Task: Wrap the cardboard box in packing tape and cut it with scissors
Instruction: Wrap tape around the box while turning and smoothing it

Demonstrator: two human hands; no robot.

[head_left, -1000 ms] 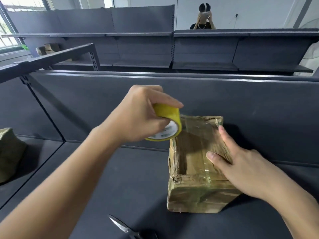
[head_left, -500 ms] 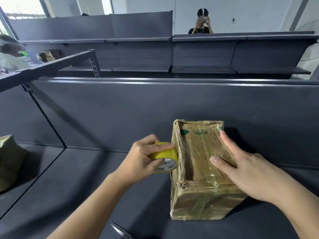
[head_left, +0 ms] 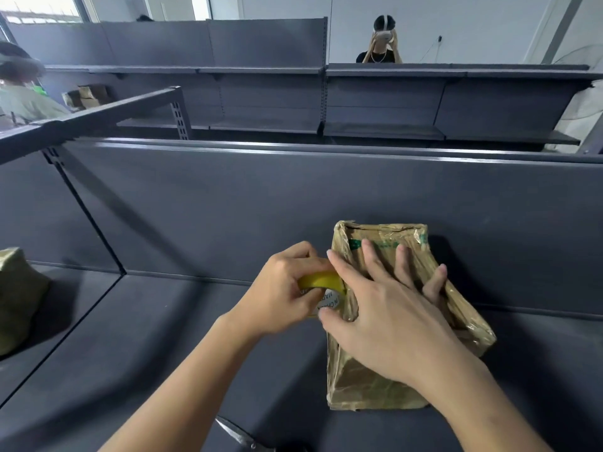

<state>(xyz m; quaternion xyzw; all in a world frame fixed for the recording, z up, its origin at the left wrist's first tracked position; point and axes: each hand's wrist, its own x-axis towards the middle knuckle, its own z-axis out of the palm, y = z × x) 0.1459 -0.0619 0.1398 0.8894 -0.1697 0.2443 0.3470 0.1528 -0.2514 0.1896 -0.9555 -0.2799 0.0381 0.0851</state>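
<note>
Where the dark grey shelf (head_left: 130, 337) meets its left edge, a lumpy bundle (head_left: 16, 298) wrapped in greenish-brown tape sits on the neighbouring section, well apart from the work. Moving right, the metal blades of a pair of scissors (head_left: 235, 434) poke in at the bottom edge of the view, lying on the shelf near the person's left forearm; the handles are out of sight. Above them, the left hand (head_left: 284, 295) grips a yellow tape roll (head_left: 321, 282), fingers curled over its rim and thumb underneath, holding it against the upper left side of the cardboard box (head_left: 362, 386). The box stands on the shelf, right of centre and close to the back panel, its surface already shiny and creased with tape. The right hand (head_left: 385, 321) lies flat on top of the box, fingers straight and spread wide, holding nothing, with the thumb reaching to the box's left edge just beside the roll. Far behind, beyond rows of shelving, another person (head_left: 383, 44) stands with both hands raised to a headset.
</note>
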